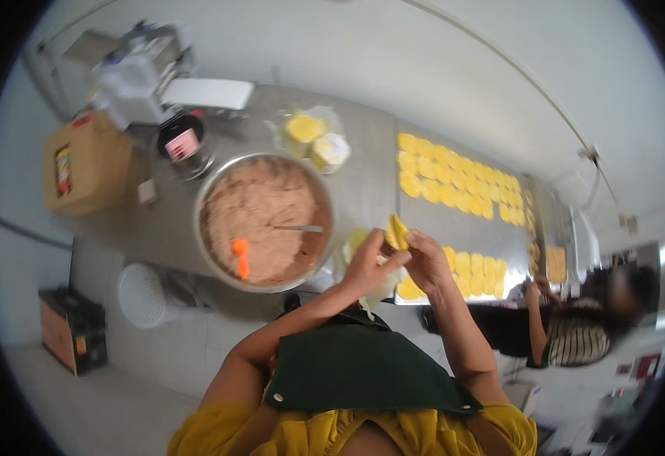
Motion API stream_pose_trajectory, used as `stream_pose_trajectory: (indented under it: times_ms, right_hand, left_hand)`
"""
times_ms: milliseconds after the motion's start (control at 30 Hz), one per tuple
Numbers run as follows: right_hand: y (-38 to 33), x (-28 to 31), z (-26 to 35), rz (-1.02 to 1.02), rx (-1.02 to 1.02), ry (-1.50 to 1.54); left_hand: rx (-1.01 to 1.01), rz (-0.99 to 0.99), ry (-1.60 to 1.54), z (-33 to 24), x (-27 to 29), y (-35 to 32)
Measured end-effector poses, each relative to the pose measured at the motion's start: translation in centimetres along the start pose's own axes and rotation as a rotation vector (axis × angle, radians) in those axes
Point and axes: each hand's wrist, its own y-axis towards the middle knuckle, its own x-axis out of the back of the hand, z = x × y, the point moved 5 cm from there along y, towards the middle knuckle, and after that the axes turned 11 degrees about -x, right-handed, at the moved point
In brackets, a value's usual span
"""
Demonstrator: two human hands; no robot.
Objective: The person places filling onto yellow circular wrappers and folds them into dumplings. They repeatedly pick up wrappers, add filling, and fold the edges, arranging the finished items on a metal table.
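We hold a folded yellow wrapper (pixel 397 232) upright between our fingertips, pinched from both sides, probably so that its fold stays together. It lies at one o'clock from our left hand (pixel 370 264) and eleven o'clock from our right hand (pixel 427 262); both grasp it, though blur hides the exact finger contact. A yellow round (pixel 357 240) sits just beyond the left hand. At nine o'clock from the wrapper stands our bowl (pixel 271 287) of pinkish filling (pixel 249 194), near enough, we judge, for an easy reach; an orange handle (pixel 240 258) rests inside. At two o'clock, flat rounds (pixel 446 176) lie in rows, likely spread to stay separate. More rows (pixel 478 275) lie at four o'clock, with a co-worker (pixel 579 338) farther out.
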Motion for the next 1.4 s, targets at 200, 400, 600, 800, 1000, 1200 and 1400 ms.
stream_pose_trajectory:
  times_ms: [200,400,600,800,1000,1200,1400]
  right_hand:
    - [-3.7,1.3,1.5,0.188,-0.024,0.118]
    - [-4.7,6.6,2.0,0.211,-0.064,0.251]
    - [-4.2,12.6,4.6,0.06,0.053,0.12]
    - [-2.9,25.3,8.2,-0.271,0.403,-0.225]
    - [-3.5,44.7,17.0,-0.864,0.541,-0.912]
    - [3.7,54.4,23.1,-0.522,0.44,-0.601]
    - [9.1,56.1,25.4,-0.392,0.381,-0.183]
  left_hand:
    - [0.1,0.227,-0.494,-3.4,-2.7,1.9]
    - [0.082,0.268,-0.435,-1.4,-7.4,3.0]
    - [0.128,0.183,-0.287,1.8,-13.0,5.5]
    - [0.209,0.04,-0.124,7.5,-22.6,8.5]
    - [0.443,-0.062,-0.071,11.5,-30.5,10.2]
    - [0.555,-0.224,-0.36,12.9,-36.7,12.1]
    - [0.613,-0.376,-0.415,13.2,-38.0,13.2]
